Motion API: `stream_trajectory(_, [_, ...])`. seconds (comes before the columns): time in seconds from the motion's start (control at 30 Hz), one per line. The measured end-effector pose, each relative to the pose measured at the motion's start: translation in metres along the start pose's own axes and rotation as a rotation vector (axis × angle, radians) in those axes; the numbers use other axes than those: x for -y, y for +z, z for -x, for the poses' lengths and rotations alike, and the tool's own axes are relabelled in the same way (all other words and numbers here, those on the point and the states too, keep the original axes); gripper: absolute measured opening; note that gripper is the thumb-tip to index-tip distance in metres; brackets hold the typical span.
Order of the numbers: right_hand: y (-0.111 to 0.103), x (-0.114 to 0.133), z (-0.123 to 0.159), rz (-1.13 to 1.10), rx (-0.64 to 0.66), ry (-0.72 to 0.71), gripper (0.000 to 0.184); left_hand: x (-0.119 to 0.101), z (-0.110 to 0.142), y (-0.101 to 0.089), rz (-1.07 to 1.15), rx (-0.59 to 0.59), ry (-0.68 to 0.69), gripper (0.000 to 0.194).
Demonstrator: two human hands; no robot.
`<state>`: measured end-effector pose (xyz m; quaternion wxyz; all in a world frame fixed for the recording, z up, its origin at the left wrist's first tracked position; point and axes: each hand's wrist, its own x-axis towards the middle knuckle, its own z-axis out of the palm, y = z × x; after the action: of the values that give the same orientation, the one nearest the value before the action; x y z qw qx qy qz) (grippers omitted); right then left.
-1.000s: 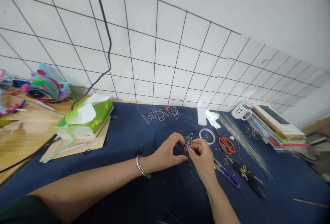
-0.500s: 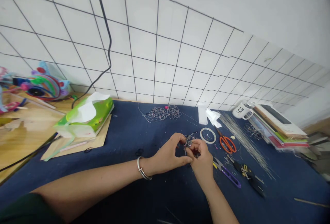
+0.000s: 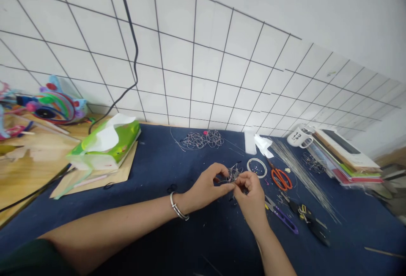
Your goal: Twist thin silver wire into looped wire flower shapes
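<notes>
Between my hands is a small tangled piece of thin silvery wire (image 3: 234, 172) with tiny dark and pinkish bits on it. My left hand (image 3: 211, 188), with a silver bangle at its wrist, closes on the wire piece from the left, thumb pointing right. My right hand (image 3: 250, 189) pinches it from the right, fingertips close to the left thumb. What lies exactly between the fingertips is too small to make out. Just right of the hands are a white ring-shaped dish (image 3: 248, 166) holding small beads and a purple-handled thread snipper (image 3: 287, 220).
Behind the hands lies a larger wire tangle (image 3: 203, 139). To the right are orange-handled scissors (image 3: 281, 179), black pliers (image 3: 314, 227), a bundle of straight wires (image 3: 304, 174), a mug (image 3: 297, 137) and stacked books (image 3: 345, 153). A green tissue pack (image 3: 127, 140) sits left on the dark blue cloth.
My left thumb has come up and now meets the right fingertips at the wire piece. The right hand has turned slightly; the wire piece shows a little more.
</notes>
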<state>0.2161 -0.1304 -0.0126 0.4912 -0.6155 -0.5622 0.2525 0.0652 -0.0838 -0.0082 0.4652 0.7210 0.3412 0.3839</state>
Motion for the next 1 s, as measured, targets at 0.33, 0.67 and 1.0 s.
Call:
stream_trajectory(0.33, [-0.004,0.0,-0.003,-0.155,0.024,0.025,0.02,0.004,-0.003,-0.004,0.086,-0.048,-0.014,0.007])
stream_trajectory(0.67, [-0.013,-0.001,-0.007,-0.189,0.064,0.009,0.011,-0.002,-0.003,-0.007,0.08,-0.102,-0.018,0.008])
stream_trajectory(1.0, [-0.013,0.002,-0.005,0.152,-0.026,-0.258,0.024,-0.004,-0.003,-0.008,0.08,-0.146,0.008,0.007])
